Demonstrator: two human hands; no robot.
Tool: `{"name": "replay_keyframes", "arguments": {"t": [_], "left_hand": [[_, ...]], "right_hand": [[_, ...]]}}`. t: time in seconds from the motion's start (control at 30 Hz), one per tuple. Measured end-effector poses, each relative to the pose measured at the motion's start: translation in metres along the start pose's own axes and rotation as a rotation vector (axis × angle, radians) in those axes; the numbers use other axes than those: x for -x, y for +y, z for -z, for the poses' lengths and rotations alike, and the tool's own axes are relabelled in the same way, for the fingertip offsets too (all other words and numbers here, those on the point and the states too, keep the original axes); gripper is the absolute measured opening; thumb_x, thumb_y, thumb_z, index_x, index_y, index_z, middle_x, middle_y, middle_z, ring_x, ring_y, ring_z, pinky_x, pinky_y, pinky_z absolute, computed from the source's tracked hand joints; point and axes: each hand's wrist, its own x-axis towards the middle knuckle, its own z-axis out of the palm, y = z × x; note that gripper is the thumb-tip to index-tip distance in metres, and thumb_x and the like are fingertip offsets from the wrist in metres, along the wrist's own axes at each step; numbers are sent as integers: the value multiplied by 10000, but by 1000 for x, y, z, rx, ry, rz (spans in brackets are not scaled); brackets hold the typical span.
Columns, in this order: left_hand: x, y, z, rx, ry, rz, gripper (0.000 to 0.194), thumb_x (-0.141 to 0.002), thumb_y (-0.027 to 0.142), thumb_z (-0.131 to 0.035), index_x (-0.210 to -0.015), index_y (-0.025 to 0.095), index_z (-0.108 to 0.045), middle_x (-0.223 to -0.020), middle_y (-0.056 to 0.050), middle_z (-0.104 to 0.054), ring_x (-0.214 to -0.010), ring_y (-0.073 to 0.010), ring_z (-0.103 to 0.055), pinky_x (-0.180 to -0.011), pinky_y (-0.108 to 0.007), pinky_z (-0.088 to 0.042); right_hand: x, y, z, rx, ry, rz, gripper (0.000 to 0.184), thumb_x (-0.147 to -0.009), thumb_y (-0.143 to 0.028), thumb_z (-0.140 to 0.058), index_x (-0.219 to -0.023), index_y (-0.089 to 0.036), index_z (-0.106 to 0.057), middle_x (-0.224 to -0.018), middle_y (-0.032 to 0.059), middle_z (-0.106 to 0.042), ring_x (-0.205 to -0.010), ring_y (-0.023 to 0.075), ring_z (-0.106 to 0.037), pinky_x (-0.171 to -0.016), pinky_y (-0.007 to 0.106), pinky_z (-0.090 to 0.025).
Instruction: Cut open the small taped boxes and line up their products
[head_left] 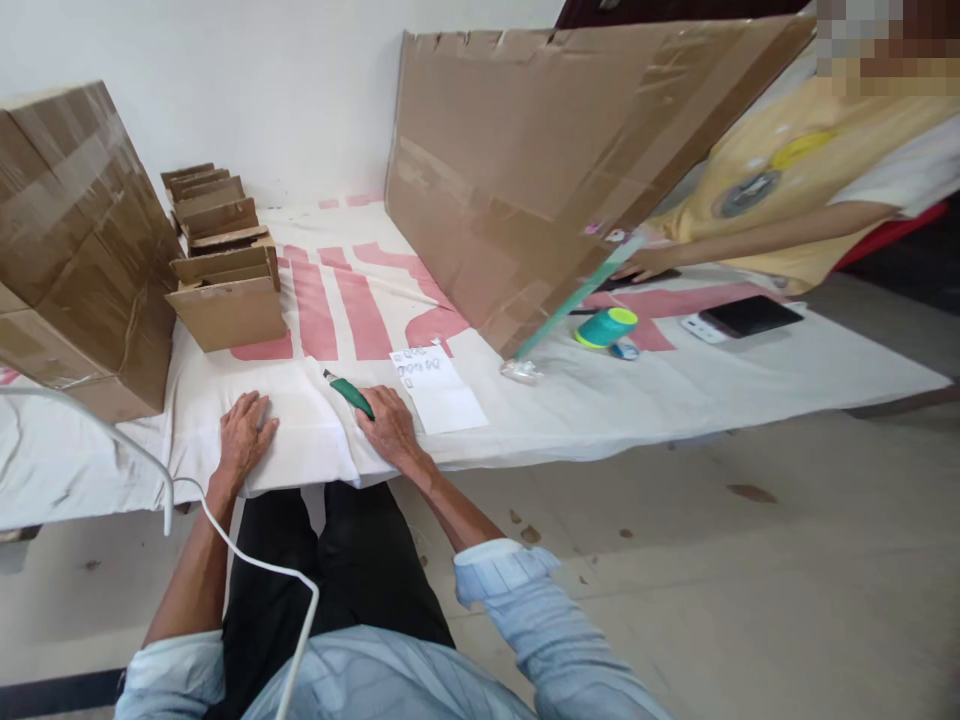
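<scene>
My left hand [244, 432] lies flat with fingers spread on a white folded sheet [300, 425] at the near edge of the low table. My right hand [388, 422] is closed round a green-handled cutter [347, 392] whose tip points away to the upper left, resting on the same sheet. A white paper slip [439, 390] with small printed marks lies just right of my right hand.
Small cardboard trays [225, 260] are stacked at the back left beside a large taped box [75, 250]. Another person in yellow holds a big cardboard sheet [555, 160] and a long teal ruler [577, 295]. A teal tape roll [606, 327] and a phone [750, 315] lie at the right.
</scene>
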Motion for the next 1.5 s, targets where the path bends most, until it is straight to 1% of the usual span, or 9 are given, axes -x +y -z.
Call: {"name": "replay_keyframes", "arguments": {"t": [0.2,0.47,0.63,0.77,0.9,1.03,1.23,1.4,1.5], "left_hand": [[2,1,2,-23,12,1,442,-990,360,-613,-1408,239,-691,-1610,-145,-601,-1539,-368,-496,-1245,-551,-391],[21,7,0,-56,-14,-39,391,-1021,367,-556,-1359,244,-709,-1637,-150,-573,-1583,-371,-439,-1254,-568,-372],[31,8,-2,-33,4,-25,373,-1000,349,-598,-1348,274,-711,-1624,-125,-592,-1568,-349,-463,-1259,-542,-380],[35,6,-3,-20,23,-7,373,-978,338,-632,-1333,265,-720,-1598,-117,-622,-1552,-347,-487,-1248,-531,-404],[34,2,-3,-13,33,-2,362,-967,344,-651,-1310,264,-733,-1589,-111,-632,-1538,-343,-508,-1245,-524,-417],[31,-2,0,-13,45,-13,357,-970,345,-644,-1304,260,-734,-1586,-115,-635,-1533,-339,-516,-1249,-528,-418],[25,-5,2,-12,72,-31,343,-964,350,-642,-1270,244,-755,-1552,-140,-659,-1488,-367,-569,-1226,-555,-449],[22,-9,0,-7,94,-43,345,-958,363,-647,-1264,252,-761,-1543,-128,-669,-1490,-366,-570,-1225,-552,-453],[21,-10,-1,-21,97,-45,348,-959,372,-648,-1265,258,-770,-1538,-116,-675,-1486,-360,-574,-1219,-539,-465]], "right_hand": [[0,2,-1,-3,-1,16,351,-963,-195,-565,-1289,-194,-696,-1183,150,-710,-1114,325,-583,-991,451,-487],[2,3,-3,28,7,28,355,-969,-196,-566,-1303,-178,-685,-1181,149,-706,-1108,312,-593,-1003,433,-493],[5,1,-4,41,30,45,322,-968,-195,-572,-1269,-182,-685,-1158,140,-705,-1092,306,-591,-997,423,-494],[7,2,-6,28,49,63,307,-966,-198,-564,-1246,-180,-690,-1129,134,-699,-1057,303,-589,-972,429,-499],[6,1,-7,21,53,61,313,-968,-200,-563,-1255,-186,-689,-1127,133,-701,-1064,306,-587,-970,434,-497],[2,-2,-6,47,26,46,310,-972,-185,-583,-1266,-178,-684,-1152,140,-705,-1093,301,-587,-990,419,-487],[-4,-6,-6,59,43,32,294,-971,-160,-583,-1243,-196,-687,-1135,124,-711,-1081,291,-590,-978,408,-482],[-7,-8,-5,73,18,24,307,-978,-161,-591,-1271,-177,-680,-1178,127,-713,-1109,284,-591,-997,394,-474],[-8,-8,-3,80,10,14,301,-987,-173,-593,-1274,-173,-683,-1169,123,-714,-1110,284,-594,-1000,392,-476]]}}
